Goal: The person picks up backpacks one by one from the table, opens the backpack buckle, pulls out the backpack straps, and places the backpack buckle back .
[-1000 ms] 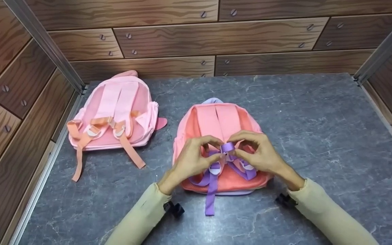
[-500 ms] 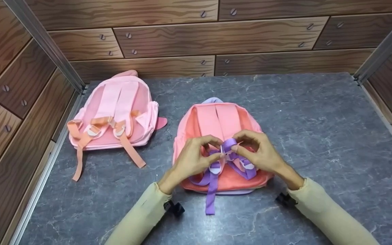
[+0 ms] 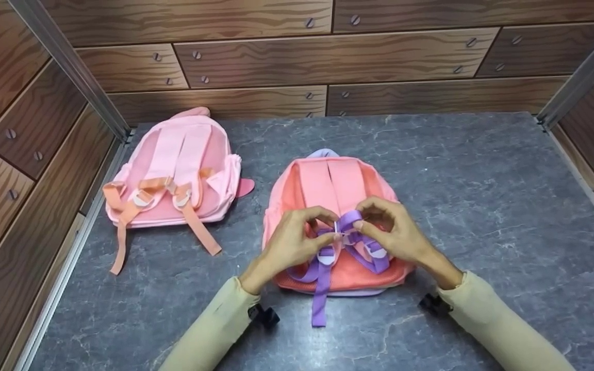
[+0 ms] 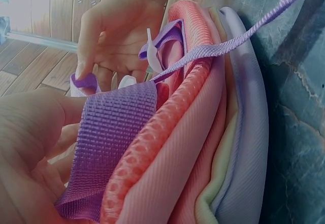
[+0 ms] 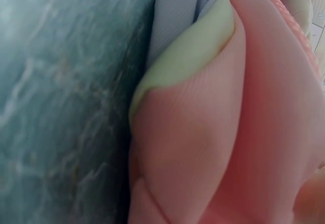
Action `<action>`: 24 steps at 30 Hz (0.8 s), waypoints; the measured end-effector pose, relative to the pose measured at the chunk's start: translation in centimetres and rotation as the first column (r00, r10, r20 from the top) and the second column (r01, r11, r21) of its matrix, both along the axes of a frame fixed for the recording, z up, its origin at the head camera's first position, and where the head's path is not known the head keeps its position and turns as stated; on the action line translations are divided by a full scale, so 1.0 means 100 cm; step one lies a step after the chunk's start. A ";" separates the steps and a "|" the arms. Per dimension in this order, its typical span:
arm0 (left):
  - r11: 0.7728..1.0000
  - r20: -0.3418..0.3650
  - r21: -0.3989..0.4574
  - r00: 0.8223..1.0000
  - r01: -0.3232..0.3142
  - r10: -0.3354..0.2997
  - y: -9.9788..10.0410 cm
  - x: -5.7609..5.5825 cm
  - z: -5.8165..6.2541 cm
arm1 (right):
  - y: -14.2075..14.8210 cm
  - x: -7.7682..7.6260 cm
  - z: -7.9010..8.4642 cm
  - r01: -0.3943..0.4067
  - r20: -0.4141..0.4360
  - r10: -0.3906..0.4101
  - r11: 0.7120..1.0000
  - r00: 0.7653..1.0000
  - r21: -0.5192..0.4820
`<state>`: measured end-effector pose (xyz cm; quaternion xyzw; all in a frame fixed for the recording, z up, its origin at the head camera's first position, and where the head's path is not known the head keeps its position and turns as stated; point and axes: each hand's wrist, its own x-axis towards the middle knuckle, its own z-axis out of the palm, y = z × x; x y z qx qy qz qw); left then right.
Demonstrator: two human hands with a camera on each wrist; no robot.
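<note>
A coral-pink backpack (image 3: 346, 180) lies with its shoulder straps upward in the head view. Over its lower middle, my left hand (image 3: 292, 237) pinches a small white plastic buckle (image 3: 336, 226) between thumb and fingertips. Beside it my right hand (image 3: 397, 232) pinches a loop of purple webbing strap (image 3: 349, 219) that rises from the buckle. Another purple strap end (image 3: 319, 304) hangs past the bag's bottom edge onto the table. In the left wrist view, wide purple webbing (image 4: 114, 137) partly covers the left fingers. Mostly the bag's side (image 5: 188, 127) fills the right wrist view.
A light-pink backpack (image 3: 194, 129) with orange straps (image 3: 201, 232) lies at the left, also straps up. The dark marbled table (image 3: 462, 175) is bounded by wood-patterned walls (image 3: 390, 54) and metal corner posts (image 3: 78, 72).
My right hand has shifted slightly to the right, drawing the purple loop longer and away from the buckle. My left hand stays almost where it was. The backpacks have not moved.
</note>
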<state>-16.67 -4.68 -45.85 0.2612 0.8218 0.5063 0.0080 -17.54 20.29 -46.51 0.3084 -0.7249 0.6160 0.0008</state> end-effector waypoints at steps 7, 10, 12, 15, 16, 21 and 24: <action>1.000 0.019 0.002 1.000 -0.004 0.004 -0.001 0.000 0.000 | 0.001 0.000 -0.001 -0.017 -0.001 0.017 1.000 1.000 -0.022; 1.000 0.022 0.004 1.000 -0.005 0.005 -0.001 0.000 0.000 | 0.001 0.000 -0.001 -0.020 0.009 0.020 1.000 1.000 -0.023; 1.000 0.021 0.002 1.000 -0.007 0.007 -0.001 0.000 0.000 | 0.001 -0.001 -0.001 -0.022 0.010 0.023 0.999 1.000 -0.027; 1.000 0.022 -0.003 1.000 -0.011 0.011 0.000 -0.001 0.000 | 0.001 -0.001 -0.001 -0.024 0.016 0.025 0.999 1.000 -0.026; 1.000 0.023 -0.004 1.000 -0.013 0.013 0.000 -0.001 0.000 | 0.001 -0.001 -0.001 -0.025 0.016 0.026 0.999 1.000 -0.026; 1.000 0.016 -0.011 1.000 -0.019 0.020 0.000 -0.001 -0.001 | 0.001 -0.001 -0.001 -0.018 0.026 0.019 0.999 0.999 -0.026; 1.000 0.010 -0.016 1.000 -0.021 0.021 -0.001 -0.001 -0.001 | 0.002 -0.001 -0.001 -0.012 0.028 0.012 1.000 1.000 -0.020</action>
